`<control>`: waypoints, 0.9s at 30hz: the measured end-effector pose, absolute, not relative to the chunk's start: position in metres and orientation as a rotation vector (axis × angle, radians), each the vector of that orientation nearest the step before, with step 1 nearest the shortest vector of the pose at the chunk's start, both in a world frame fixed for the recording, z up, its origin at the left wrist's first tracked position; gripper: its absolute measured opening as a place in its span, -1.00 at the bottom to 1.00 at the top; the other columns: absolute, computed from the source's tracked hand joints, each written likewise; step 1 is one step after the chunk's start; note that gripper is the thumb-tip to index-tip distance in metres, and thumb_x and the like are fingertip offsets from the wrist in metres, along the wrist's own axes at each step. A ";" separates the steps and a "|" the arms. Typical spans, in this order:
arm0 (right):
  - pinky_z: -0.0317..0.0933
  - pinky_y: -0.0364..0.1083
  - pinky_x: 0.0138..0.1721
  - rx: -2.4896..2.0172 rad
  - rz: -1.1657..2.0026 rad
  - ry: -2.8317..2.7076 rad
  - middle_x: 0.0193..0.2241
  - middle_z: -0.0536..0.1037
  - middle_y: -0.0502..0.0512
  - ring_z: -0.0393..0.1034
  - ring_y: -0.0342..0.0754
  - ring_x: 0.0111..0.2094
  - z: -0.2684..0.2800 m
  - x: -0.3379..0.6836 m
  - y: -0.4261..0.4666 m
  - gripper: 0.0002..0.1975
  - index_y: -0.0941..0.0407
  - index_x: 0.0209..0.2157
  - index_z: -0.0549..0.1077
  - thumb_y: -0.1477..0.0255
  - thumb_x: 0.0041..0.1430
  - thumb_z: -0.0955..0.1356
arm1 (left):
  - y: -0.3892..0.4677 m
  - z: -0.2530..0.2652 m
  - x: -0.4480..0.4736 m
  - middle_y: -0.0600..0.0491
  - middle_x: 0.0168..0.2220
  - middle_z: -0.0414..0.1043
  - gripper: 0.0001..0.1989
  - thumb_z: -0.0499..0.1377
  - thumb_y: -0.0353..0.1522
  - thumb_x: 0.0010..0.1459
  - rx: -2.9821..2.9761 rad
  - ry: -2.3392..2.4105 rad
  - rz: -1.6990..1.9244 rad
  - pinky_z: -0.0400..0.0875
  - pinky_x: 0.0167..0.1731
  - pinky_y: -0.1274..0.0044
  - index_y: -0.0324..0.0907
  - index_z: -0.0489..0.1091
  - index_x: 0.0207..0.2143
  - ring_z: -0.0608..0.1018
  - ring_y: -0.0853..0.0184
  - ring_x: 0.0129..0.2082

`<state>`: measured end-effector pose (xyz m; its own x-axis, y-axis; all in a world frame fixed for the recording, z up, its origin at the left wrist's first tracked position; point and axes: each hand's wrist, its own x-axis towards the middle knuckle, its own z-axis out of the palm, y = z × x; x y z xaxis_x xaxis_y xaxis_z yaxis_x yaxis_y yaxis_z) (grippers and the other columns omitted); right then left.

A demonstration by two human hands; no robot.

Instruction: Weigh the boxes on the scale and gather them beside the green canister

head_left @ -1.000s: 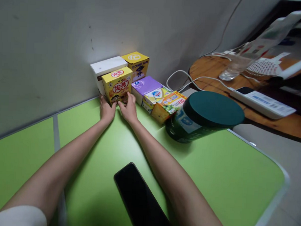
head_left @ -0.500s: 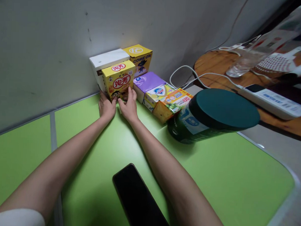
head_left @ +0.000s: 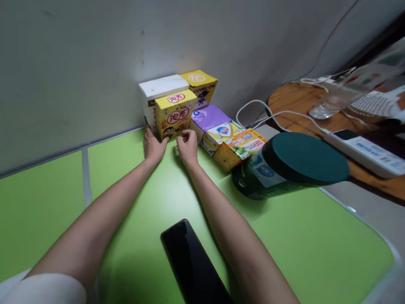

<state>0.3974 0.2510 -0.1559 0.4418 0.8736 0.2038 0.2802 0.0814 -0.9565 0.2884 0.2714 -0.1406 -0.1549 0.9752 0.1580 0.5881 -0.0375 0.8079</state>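
Observation:
A yellow snack box (head_left: 176, 114) stands upright in front of a white box (head_left: 165, 86) by the wall. My left hand (head_left: 154, 147) rests at its lower left corner, fingers stretched along the left side and thumb apart near the front. My right hand (head_left: 188, 147) is closed, its fingers curled in just before the box's lower right front; nothing shows in it. Behind to the right is another yellow box (head_left: 201, 87) printed COME ON. A purple pack (head_left: 212, 118), a soap box (head_left: 223, 130) and an orange-green packet (head_left: 244, 144) run in a row toward me.
A dark green canister (head_left: 271, 167) stands at the right of the green table (head_left: 133, 242). A black phone (head_left: 195, 267) lies between my forearms. Beyond, a brown round table (head_left: 290, 97) holds a clear bottle (head_left: 340, 92), a white power strip (head_left: 371, 151) and cables.
My right hand has drawn its fingers off the yellow snack box's front and curled them closed. My left hand stays at the box's left corner. The whole view has shifted slightly.

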 end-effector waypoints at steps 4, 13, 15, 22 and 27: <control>0.23 -0.08 -0.34 -1.451 0.683 -1.187 -0.61 0.32 -0.05 0.24 -0.09 -0.49 -0.139 0.390 0.236 -0.90 0.08 -0.60 0.27 0.41 -0.07 0.24 | 0.247 -0.133 0.269 -0.33 0.35 -0.01 -0.18 0.19 -0.55 0.02 1.587 1.589 1.001 0.00 0.31 0.27 -0.31 -0.06 0.31 0.10 0.09 0.36; 0.31 -0.06 -0.40 -1.132 1.318 -1.788 -0.55 0.52 0.01 0.41 -0.04 -0.48 -0.082 0.304 0.144 -0.82 0.11 -0.44 0.49 0.41 -0.17 0.31 | 0.122 -0.081 0.129 -0.19 0.25 0.26 -0.30 0.24 -0.47 0.02 1.664 1.232 0.777 0.31 0.16 0.25 -0.18 0.20 0.24 0.40 0.08 0.19; 0.36 0.02 -0.19 -0.939 1.444 -2.012 -0.36 0.60 0.09 0.49 0.02 -0.30 -0.064 0.267 0.121 -0.75 0.09 -0.35 0.52 0.48 -0.13 0.30 | 0.092 -0.069 0.094 -0.21 0.23 0.28 -0.32 0.17 -0.47 0.09 1.721 1.164 0.722 0.36 0.12 0.26 -0.20 0.12 0.28 0.44 0.11 0.15; 0.30 0.16 0.05 -0.610 1.546 -2.373 -0.09 0.55 0.18 0.46 0.08 -0.07 -0.039 0.105 0.081 -0.61 0.08 -0.07 0.48 0.51 0.03 0.30 | 0.027 -0.067 -0.052 -0.07 -0.13 0.56 -0.53 -0.01 -0.60 0.06 1.668 1.367 0.985 0.51 -0.12 0.44 -0.23 0.39 0.02 0.59 0.29 -0.16; 0.28 0.14 0.08 -0.444 1.600 -2.451 -0.06 0.54 0.21 0.45 0.06 -0.04 -0.054 -0.009 0.083 -0.58 0.14 -0.04 0.46 0.53 0.01 0.30 | 0.008 -0.089 -0.150 -0.05 -0.14 0.57 -0.53 0.02 -0.62 -0.02 1.420 1.552 1.249 0.50 -0.08 0.43 -0.25 0.44 -0.05 0.59 0.28 -0.14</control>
<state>-0.0090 0.0835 -0.0537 -0.9389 0.3439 -0.0118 0.1490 0.3756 -0.9147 -0.1495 0.0080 -0.0885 -0.1726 0.9779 0.1176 0.3241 -0.0564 0.9444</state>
